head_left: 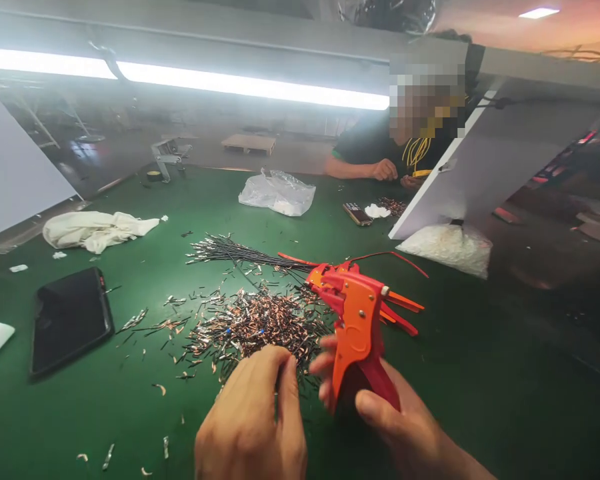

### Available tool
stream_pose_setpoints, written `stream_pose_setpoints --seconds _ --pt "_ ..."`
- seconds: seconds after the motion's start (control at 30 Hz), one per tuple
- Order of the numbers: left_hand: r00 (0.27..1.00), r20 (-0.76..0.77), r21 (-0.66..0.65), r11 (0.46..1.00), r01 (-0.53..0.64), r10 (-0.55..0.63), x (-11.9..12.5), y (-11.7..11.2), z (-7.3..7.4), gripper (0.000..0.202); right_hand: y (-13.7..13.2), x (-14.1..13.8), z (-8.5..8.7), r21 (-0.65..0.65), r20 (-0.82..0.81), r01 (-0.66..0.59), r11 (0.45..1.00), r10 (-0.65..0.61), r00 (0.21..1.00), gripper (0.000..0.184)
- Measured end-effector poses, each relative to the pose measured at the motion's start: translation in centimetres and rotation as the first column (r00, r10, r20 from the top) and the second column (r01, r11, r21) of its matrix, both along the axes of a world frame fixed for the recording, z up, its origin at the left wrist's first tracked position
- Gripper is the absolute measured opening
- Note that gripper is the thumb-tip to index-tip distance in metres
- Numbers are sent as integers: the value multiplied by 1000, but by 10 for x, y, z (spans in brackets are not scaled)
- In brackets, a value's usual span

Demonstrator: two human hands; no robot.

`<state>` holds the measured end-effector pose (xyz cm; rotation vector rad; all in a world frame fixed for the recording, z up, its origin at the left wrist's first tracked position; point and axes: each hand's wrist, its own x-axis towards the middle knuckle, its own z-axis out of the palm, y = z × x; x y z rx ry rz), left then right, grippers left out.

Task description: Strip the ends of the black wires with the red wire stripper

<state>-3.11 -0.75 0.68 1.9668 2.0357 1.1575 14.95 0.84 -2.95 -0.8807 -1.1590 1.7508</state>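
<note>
My right hand (405,413) is wrapped around the grip of an orange and red wire stripper (359,320), held upright with its jaws towards the left. Beside it, my left hand (255,413) is closed, thumb and forefinger pressed together; whatever they pinch is hidden. Just past the left hand lies a heap of wire offcuts (260,320), black insulation bits and copper ends. Behind the heap rests a bundle of black wires (245,252) with bright ends pointing left. Orange and red handles (405,302) stick out behind the stripper, partly hidden by it.
On the green table (145,413) lie a dark phone (71,321), a white cloth (95,230) and a clear plastic bag (279,192). A white panel (480,160) and a filled bag (450,248) stand at right. Across the table sits a person (360,147) holding yellow wires.
</note>
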Motion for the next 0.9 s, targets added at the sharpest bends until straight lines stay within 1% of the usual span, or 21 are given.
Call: stream_pose_setpoints --seconds 0.03,0.07,0.1,0.13,0.17,0.23,0.27,0.33,0.43,0.57,0.7,0.73,0.8,0.83,0.9 --pt "999 -37 -29 999 25 -26 2 -1 -1 25 0 2 1 115 111 114 987 -127 986 57" --pt "996 -73 -60 997 48 -53 4 -1 -3 27 2 5 1 225 192 196 955 -240 951 66" --pt "991 -104 -85 994 72 -80 5 -2 -4 28 3 8 1 323 246 249 913 -335 910 74" --pt "986 -125 -98 990 98 -110 6 -3 -6 29 5 11 1 406 279 268 873 -398 874 78" --pt "981 -137 -100 987 127 -140 7 -3 -7 30 6 14 0 487 312 254 835 -438 843 73" --pt "970 -141 -77 979 189 -198 9 -4 -10 30 9 17 1 609 380 165 775 -468 798 53" --pt "965 -140 -64 975 215 -222 9 -4 -10 30 10 17 1 649 403 123 751 -476 782 43" --pt "957 -140 -54 967 249 -254 10 -4 -12 28 11 15 3 687 422 68 723 -474 773 34" --pt "948 -142 -84 958 275 -284 8 -4 -12 27 12 13 3 710 445 4 704 -453 773 26" --pt "937 -149 -108 947 303 -317 1 -1 -14 27 11 13 0 725 568 -173 667 -436 698 17" --pt "909 -152 -97 921 377 -388 -5 3 -19 24 10 12 -3 720 643 -319 616 -420 641 13" --pt "901 -155 -127 913 388 -404 -5 3 -20 24 10 11 -4 719 660 -349 601 -433 614 13" --pt "893 -169 -232 897 375 -417 -3 2 -21 26 9 8 -7 714 689 -394 579 -483 540 13" --pt "891 -178 -282 889 361 -418 -1 1 -20 29 9 6 -8 712 698 -405 574 -513 500 14" --pt "890 -189 -335 880 338 -414 3 -3 -18 33 10 3 -10 707 707 -419 570 -556 437 14"
